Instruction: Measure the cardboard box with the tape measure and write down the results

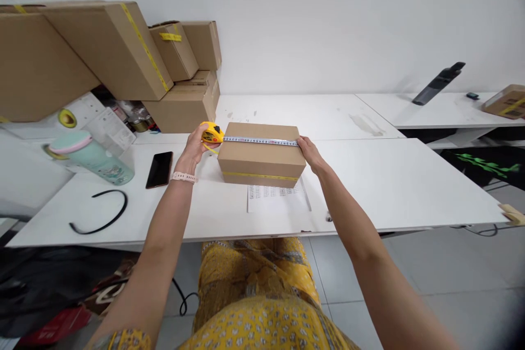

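Note:
A closed cardboard box [258, 154] with yellow tape along its front lies on the white table, partly over a printed sheet [279, 202]. My left hand [196, 145] grips a yellow tape measure [212, 132] at the box's left edge. Its silver blade [260, 141] runs out across the box top to the right edge. There my right hand [308, 151] pinches the blade's end against the box; the fingertips are partly hidden behind the box edge.
Left of the box lie a dark phone [159, 169], a mint-green bottle [94, 157] and a black headband-like loop [109, 219]. Stacked cardboard boxes [118, 49] fill the back left. A dark bottle-like object [438, 85] and a small box [506, 101] stand at the back right.

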`<action>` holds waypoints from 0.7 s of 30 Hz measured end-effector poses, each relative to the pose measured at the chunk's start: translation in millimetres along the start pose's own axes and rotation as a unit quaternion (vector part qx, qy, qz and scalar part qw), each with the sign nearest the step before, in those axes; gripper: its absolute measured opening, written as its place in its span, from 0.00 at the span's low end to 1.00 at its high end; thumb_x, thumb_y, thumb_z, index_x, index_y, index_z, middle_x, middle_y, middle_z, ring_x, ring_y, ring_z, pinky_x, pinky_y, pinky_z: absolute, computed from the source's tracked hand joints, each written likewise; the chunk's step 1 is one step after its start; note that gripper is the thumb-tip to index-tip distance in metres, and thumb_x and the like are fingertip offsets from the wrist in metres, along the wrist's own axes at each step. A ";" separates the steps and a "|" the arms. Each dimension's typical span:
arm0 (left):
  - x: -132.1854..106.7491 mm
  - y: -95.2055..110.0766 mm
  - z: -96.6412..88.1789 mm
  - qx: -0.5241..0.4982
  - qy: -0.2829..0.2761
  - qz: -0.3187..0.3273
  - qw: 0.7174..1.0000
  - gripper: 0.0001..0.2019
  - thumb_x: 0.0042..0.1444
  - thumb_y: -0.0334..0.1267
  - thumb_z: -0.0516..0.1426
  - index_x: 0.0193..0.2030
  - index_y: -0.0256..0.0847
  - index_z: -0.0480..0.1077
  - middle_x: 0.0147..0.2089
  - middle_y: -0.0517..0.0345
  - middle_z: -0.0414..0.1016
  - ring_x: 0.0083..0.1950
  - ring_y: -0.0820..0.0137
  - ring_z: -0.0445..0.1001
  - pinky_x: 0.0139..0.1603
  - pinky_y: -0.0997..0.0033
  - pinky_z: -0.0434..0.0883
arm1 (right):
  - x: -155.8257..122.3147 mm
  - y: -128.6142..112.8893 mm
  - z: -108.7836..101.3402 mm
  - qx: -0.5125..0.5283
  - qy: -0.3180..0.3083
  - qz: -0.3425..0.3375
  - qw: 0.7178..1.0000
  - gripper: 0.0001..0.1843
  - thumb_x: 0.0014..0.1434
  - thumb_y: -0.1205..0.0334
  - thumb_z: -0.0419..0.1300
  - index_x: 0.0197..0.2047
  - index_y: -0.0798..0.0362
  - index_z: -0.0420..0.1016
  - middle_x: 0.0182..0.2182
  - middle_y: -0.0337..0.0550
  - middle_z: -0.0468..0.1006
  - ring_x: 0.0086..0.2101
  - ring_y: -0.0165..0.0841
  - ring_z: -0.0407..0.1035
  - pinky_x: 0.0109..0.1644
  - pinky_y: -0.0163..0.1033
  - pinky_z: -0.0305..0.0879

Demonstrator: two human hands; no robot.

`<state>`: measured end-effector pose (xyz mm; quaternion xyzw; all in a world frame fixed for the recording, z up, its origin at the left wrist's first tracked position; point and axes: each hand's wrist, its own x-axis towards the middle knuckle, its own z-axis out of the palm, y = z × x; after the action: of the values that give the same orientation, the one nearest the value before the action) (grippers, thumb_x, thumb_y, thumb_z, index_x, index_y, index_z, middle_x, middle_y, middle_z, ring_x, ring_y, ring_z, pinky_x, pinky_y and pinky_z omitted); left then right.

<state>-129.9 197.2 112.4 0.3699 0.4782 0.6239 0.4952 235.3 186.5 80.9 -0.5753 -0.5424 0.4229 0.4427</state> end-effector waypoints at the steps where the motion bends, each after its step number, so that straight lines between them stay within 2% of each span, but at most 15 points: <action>1: -2.7 2.7 1.4 0.004 0.007 0.006 1.000 0.19 0.47 0.48 0.68 0.40 0.38 0.73 0.38 0.52 0.80 0.41 0.62 0.80 0.40 0.60 0.81 | -0.9 -0.1 -0.3 0.000 0.001 0.004 1.000 0.29 0.63 0.37 0.54 0.54 0.52 0.72 0.59 0.52 0.76 0.55 0.43 0.70 0.57 0.44 0.68; 3: -13.3 9.3 4.3 0.010 0.021 0.036 0.999 0.18 0.47 0.47 0.69 0.38 0.38 0.72 0.38 0.53 0.79 0.41 0.63 0.79 0.40 0.61 0.81 | -1.9 1.9 -1.4 -0.011 0.009 0.019 1.000 0.28 0.62 0.34 0.56 0.47 0.52 0.74 0.53 0.52 0.80 0.49 0.42 0.72 0.51 0.43 0.69; 5: -33.9 15.3 6.6 0.015 0.025 0.085 0.996 0.18 0.48 0.47 0.69 0.38 0.40 0.70 0.38 0.55 0.77 0.40 0.65 0.78 0.40 0.62 0.80 | -1.8 5.4 -3.6 -0.041 0.041 0.028 0.998 0.28 0.60 0.32 0.58 0.36 0.52 0.74 0.42 0.49 0.81 0.41 0.39 0.72 0.44 0.41 0.68; 7: -66.1 17.3 7.9 0.023 0.014 0.132 0.991 0.20 0.48 0.46 0.70 0.39 0.40 0.68 0.39 0.57 0.77 0.40 0.67 0.79 0.41 0.63 0.80 | -1.5 7.0 -7.9 -0.067 0.093 0.020 0.993 0.28 0.58 0.32 0.61 0.28 0.51 0.70 0.31 0.45 0.78 0.33 0.35 0.68 0.39 0.41 0.64; 9: -107.7 11.6 8.6 0.033 -0.003 0.141 0.989 0.22 0.47 0.46 0.71 0.42 0.40 0.68 0.41 0.58 0.77 0.40 0.68 0.79 0.44 0.63 0.79 | -1.4 3.2 -14.8 -0.058 0.131 -0.009 0.990 0.27 0.57 0.34 0.63 0.25 0.50 0.67 0.25 0.41 0.72 0.29 0.33 0.63 0.36 0.40 0.61; 12: -175.5 -12.8 11.1 0.059 -0.040 0.067 0.995 0.25 0.45 0.44 0.73 0.46 0.39 0.70 0.45 0.54 0.79 0.44 0.65 0.80 0.44 0.66 0.78 | -0.6 -14.6 -25.9 -0.010 0.140 -0.089 0.986 0.23 0.60 0.39 0.61 0.28 0.50 0.68 0.26 0.39 0.70 0.29 0.31 0.61 0.38 0.41 0.61; 15: -229.1 -46.1 20.5 0.048 -0.150 -0.083 0.984 0.34 0.47 0.44 0.72 0.60 0.42 0.67 0.49 0.50 0.80 0.48 0.60 0.80 0.42 0.67 0.76 | 5.2 -37.8 -25.2 -0.007 0.115 -0.144 0.983 0.18 0.62 0.45 0.60 0.31 0.51 0.71 0.30 0.40 0.73 0.34 0.31 0.64 0.45 0.41 0.63; 18: -254.7 -68.2 39.5 -0.001 -0.256 -0.190 0.948 0.41 0.46 0.45 0.73 0.66 0.44 0.65 0.51 0.49 0.79 0.48 0.61 0.80 0.45 0.64 0.76 | 19.6 -53.4 -5.7 -0.078 0.025 -0.148 0.986 0.17 0.62 0.46 0.61 0.31 0.52 0.73 0.32 0.42 0.76 0.36 0.34 0.67 0.46 0.42 0.64; 21: -251.7 -67.0 62.3 -0.059 -0.285 -0.213 0.933 0.36 0.45 0.46 0.73 0.61 0.43 0.71 0.49 0.51 0.78 0.43 0.64 0.79 0.45 0.63 0.76 | 42.4 -59.9 21.5 -0.183 -0.035 -0.153 0.970 0.18 0.63 0.45 0.58 0.33 0.51 0.75 0.38 0.46 0.79 0.42 0.39 0.69 0.50 0.44 0.65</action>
<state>5.4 -29.6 67.7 0.3919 0.3467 0.3990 0.7530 201.8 231.1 133.2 -0.5419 -0.7073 0.2631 0.3700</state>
